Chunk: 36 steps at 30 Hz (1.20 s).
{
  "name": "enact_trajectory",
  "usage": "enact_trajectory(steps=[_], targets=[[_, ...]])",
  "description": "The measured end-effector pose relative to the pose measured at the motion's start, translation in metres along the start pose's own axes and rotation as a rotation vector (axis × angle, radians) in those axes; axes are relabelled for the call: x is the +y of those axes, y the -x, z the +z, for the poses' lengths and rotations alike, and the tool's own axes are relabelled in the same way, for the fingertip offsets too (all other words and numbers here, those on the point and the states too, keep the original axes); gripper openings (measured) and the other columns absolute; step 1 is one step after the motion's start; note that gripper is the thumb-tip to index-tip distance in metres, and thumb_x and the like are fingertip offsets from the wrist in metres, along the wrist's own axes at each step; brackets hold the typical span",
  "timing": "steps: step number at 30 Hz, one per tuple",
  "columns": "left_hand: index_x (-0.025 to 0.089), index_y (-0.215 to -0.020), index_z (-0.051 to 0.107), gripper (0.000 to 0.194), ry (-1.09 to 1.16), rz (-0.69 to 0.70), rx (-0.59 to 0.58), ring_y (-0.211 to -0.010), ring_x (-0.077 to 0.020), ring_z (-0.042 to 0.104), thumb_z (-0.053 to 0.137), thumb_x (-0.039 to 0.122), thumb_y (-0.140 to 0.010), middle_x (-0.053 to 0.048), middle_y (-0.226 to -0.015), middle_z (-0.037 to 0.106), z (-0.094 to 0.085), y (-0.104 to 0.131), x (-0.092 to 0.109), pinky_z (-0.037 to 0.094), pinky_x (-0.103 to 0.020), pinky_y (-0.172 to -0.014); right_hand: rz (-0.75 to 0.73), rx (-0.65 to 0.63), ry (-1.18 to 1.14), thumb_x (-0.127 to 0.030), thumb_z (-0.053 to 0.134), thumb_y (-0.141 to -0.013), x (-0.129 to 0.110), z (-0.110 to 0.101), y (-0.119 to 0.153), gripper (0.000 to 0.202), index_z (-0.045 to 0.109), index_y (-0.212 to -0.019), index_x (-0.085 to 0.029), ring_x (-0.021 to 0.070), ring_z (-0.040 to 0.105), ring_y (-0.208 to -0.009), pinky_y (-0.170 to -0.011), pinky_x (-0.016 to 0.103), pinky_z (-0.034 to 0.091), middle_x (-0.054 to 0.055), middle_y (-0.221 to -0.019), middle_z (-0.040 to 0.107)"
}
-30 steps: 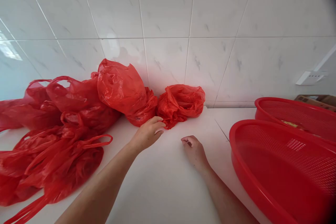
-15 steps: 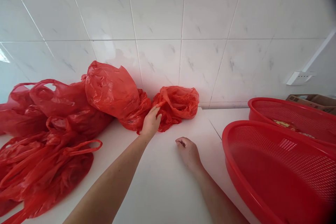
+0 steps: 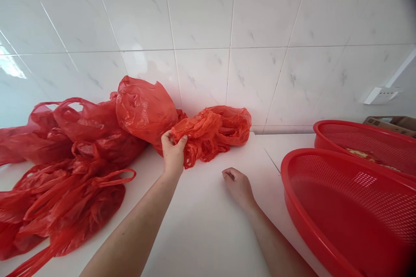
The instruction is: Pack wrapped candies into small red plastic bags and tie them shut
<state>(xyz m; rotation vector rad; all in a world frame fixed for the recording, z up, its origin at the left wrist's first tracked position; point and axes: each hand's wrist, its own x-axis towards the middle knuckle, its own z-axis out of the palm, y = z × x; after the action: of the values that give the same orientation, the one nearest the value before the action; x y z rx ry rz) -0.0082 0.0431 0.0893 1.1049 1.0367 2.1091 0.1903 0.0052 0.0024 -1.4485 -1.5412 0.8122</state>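
My left hand point(image 3: 173, 151) pinches the left end of a crumpled red plastic bag point(image 3: 198, 127), which lies among other thin red bags point(image 3: 235, 127) near the wall. A rounded, filled red bag point(image 3: 144, 108) stands just behind and left of that hand. To the right, my right hand point(image 3: 238, 186) rests on the white tabletop point(image 3: 201, 225) with its fingers curled in; nothing shows in them. It touches none of the bags.
Several filled red bags point(image 3: 91, 121) and a knotted one point(image 3: 78, 199) cover the left side. Two red perforated baskets point(image 3: 312, 233) stand at the right; the rear one point(image 3: 328, 132) holds small items. Behind them is a cardboard box point(image 3: 390, 124). A tiled wall point(image 3: 201, 8) closes the back.
My left hand has moved left and slightly toward me, drawing part of the red bag with it. The bag is now spread further left. My right hand stays curled on the tabletop.
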Motion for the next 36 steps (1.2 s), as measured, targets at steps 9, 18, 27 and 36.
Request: enact_trajectory(steps=[9, 18, 27, 36], targets=[[0.015, -0.104, 0.062, 0.038, 0.221, -0.614, -0.436, -0.088, -0.0232, 0.067, 0.069, 0.038, -0.075, -0.012, -0.100, 0.069, 0.003, 0.065, -0.015, 0.052, -0.035, -0.079, -0.152, -0.137, -0.364, -0.055, 0.045, -0.085, 0.000, -0.004, 0.006, 0.044, 0.063, -0.091, -0.016, 0.0190, 0.060, -0.075, -0.067, 0.029, 0.046, 0.006, -0.083, 0.066], [0.020, -0.103, 0.061, 0.033, 0.108, -0.604, -0.157, -0.078, -0.0187, 0.067, 0.068, 0.033, -0.073, -0.007, -0.097, 0.069, -0.013, 0.041, -0.031, 0.053, -0.031, -0.068, 0.123, 0.025, -0.766, -0.043, 0.070, -0.067, 0.007, -0.014, -0.013, 0.030, 0.055, -0.077, -0.019, 0.0118, 0.055, -0.058, -0.047, 0.021, 0.043, -0.001, -0.070, 0.062], [0.019, -0.089, 0.062, 0.022, 0.213, -0.270, 0.112, -0.080, -0.0130, 0.062, 0.068, 0.030, -0.071, -0.002, -0.091, 0.067, -0.039, 0.006, -0.004, 0.049, -0.027, -0.080, 0.177, -0.032, -0.866, -0.056, 0.065, -0.071, 0.006, -0.018, -0.010, 0.042, 0.044, -0.066, -0.021, 0.0062, 0.035, -0.039, -0.033, 0.019, 0.026, -0.007, -0.051, 0.043], [0.019, -0.076, 0.057, 0.015, 0.193, -0.077, 0.297, -0.071, -0.0107, 0.060, 0.067, 0.026, -0.069, 0.001, -0.079, 0.062, -0.040, -0.012, 0.027, 0.051, -0.025, -0.075, 0.081, 0.050, -0.771, -0.051, 0.063, -0.076, 0.008, -0.013, -0.011, 0.038, 0.049, -0.061, -0.019, 0.0090, 0.044, -0.049, -0.048, 0.022, 0.036, -0.004, -0.054, 0.050]])
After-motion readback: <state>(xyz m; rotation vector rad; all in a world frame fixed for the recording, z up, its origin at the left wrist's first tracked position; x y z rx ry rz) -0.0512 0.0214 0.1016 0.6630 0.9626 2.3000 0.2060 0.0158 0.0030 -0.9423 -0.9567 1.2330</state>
